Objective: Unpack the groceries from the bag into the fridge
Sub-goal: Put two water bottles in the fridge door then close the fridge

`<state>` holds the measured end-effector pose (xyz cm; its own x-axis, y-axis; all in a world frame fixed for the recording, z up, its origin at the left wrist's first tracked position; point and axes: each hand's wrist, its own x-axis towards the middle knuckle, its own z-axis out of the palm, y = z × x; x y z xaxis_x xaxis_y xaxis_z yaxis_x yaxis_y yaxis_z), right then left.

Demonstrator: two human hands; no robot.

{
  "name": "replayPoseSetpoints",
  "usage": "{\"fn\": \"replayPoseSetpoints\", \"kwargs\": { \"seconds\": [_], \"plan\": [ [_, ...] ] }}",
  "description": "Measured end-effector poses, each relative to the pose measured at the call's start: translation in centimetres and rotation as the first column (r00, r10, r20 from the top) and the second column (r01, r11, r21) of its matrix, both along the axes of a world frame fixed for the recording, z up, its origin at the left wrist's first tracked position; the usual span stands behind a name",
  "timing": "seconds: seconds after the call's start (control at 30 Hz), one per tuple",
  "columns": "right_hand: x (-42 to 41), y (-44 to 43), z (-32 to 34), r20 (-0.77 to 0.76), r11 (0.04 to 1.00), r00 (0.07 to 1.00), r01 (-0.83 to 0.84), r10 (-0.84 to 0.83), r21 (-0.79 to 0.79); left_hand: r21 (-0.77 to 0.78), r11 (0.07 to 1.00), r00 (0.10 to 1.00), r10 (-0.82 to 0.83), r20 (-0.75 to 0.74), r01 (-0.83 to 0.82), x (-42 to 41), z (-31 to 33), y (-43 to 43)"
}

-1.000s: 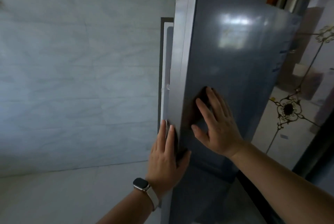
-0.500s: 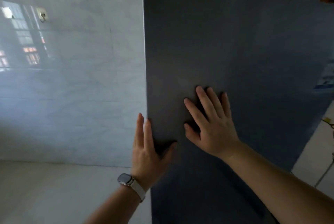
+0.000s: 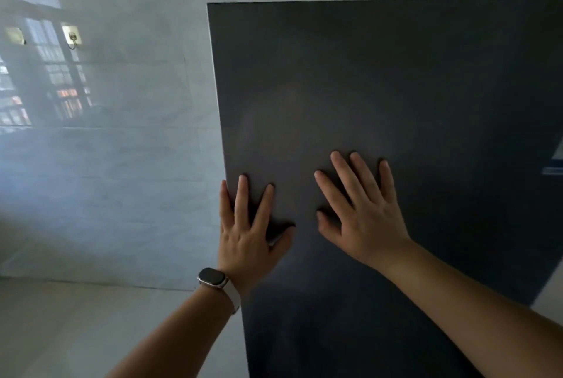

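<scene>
The fridge door (image 3: 396, 88) fills the right side of my view, a dark flat panel face-on to me, and that's all of the fridge I can see: no shelves, no gap at the near edge. The bag and groceries are out of sight. My left hand (image 3: 246, 234) lies flat on the door right at its left edge, fingers straight and spread, holding nothing, the outermost finger lying along that edge. My right hand (image 3: 362, 219) is just beside it, further in on the panel, also flat, fingers fanned, thumb out, gripping nothing. By my reckoning this is the shutting push, and whether the seal has caught I can't tell from here. To do it well I'd press evenly through both palms, put the weight on the edge side, and draw that outer finger onto the face so it can't get pinched. There's a watch (image 3: 213, 278) on my left wrist, and beyond it the pale tiled wall (image 3: 122, 179), glossy with a window's reflection, carrying a small hook (image 3: 72, 38).
</scene>
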<state>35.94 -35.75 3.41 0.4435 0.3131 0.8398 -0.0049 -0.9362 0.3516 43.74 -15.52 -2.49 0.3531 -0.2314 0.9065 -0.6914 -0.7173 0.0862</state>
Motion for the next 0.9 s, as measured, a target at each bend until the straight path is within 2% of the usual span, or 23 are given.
{"fn": "replayPoseSetpoints", "kwargs": {
  "seconds": [0.17, 0.43, 0.6, 0.9],
  "plan": [
    [2.1, -1.8, 0.4, -0.052, 0.995, 0.996, 0.076, -0.079, -0.063, -0.029, 0.998, 0.998, -0.063, -0.026, 0.063, 3.8, 0.4, -1.6],
    [6.2, -2.8, 0.3, -0.059, 0.985, 0.984, 0.163, -0.166, -0.057, -0.073, 0.977, 0.975, -0.207, -0.078, 0.202, 10.0, 0.5, -4.4],
    [8.4, -3.8, 0.4, -0.065, 0.968, 0.967, 0.241, -0.245, -0.064, -0.012, 0.955, 0.952, -0.298, -0.073, 0.298, 13.6, 0.8, -6.0],
    [11.9, -6.9, 0.1, -0.015, 0.917, 0.925, 0.374, -0.379, -0.136, 0.008, 0.943, 0.933, -0.329, -0.147, 0.333, 19.1, -0.9, -10.7]
  ]
}}
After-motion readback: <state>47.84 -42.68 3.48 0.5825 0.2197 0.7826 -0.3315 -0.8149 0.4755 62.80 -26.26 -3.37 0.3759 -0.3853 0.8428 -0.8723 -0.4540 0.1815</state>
